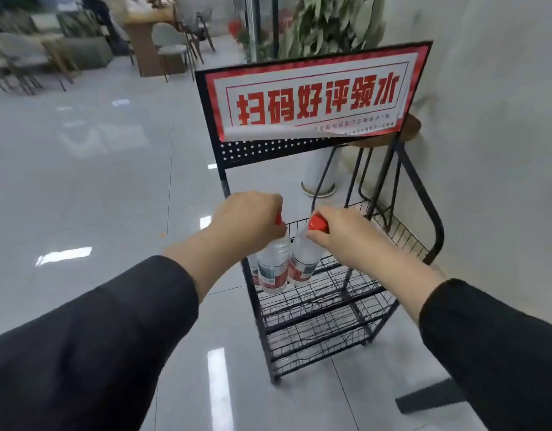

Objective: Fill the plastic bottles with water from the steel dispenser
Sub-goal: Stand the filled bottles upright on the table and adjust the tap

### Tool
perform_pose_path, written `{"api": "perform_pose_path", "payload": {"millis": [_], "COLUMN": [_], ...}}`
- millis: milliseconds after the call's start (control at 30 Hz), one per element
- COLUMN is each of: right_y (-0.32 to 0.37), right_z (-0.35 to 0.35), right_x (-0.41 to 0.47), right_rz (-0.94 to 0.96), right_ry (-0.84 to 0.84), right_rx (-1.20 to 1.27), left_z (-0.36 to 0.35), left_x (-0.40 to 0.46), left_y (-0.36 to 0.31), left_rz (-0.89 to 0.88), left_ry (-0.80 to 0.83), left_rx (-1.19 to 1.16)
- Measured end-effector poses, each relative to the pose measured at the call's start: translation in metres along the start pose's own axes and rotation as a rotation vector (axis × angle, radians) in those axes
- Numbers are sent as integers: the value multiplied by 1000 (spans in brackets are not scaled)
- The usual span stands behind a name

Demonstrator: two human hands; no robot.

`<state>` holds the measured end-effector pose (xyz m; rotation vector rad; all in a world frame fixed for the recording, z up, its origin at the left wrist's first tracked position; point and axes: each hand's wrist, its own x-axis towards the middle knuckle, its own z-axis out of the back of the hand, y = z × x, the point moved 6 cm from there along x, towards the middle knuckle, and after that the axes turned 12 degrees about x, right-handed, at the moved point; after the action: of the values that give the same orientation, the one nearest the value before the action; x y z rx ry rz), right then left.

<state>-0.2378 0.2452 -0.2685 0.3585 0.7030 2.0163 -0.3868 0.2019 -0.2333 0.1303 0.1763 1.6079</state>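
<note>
Head view, hands (248,217) (341,233) gripping bottles (273,269) (304,259)

We note: left hand (248,219) covers nearly all of its bottle's red cap (278,218); finger positions underneath not visible to us. Right hand (346,234) hides the neck of the second bottle (302,259). Bottle labels too small to read. Lower left corner of the sign (308,94) is peeled, its small print blurred. Stool (402,129) seat mostly behind the sign. Far chairs (172,42) and plant (327,23) blurred. Both sleeves (82,343) cut off by the edges.
</note>
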Motion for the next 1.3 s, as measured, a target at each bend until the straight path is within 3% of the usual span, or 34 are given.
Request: {"api": "perform_pose_path", "payload": {"millis": [200, 633, 900, 1300], "right_y": [-37, -60, -53, -59], "right_z": [-55, -110, -115, -120], "right_x": [42, 71, 80, 78], "right_rz": [34, 57, 92, 79], "right_ry": [137, 237, 226, 227], "right_rx": [-21, -39, -54, -27], "left_z": [-67, -137, -143, -147], "left_x": [31, 58, 61, 60], "left_y": [-22, -17, -9, -11], "left_rz": [-96, -134, -135, -189], "left_ry": [67, 245, 190, 303], "left_rx": [252, 383, 378, 388]}}
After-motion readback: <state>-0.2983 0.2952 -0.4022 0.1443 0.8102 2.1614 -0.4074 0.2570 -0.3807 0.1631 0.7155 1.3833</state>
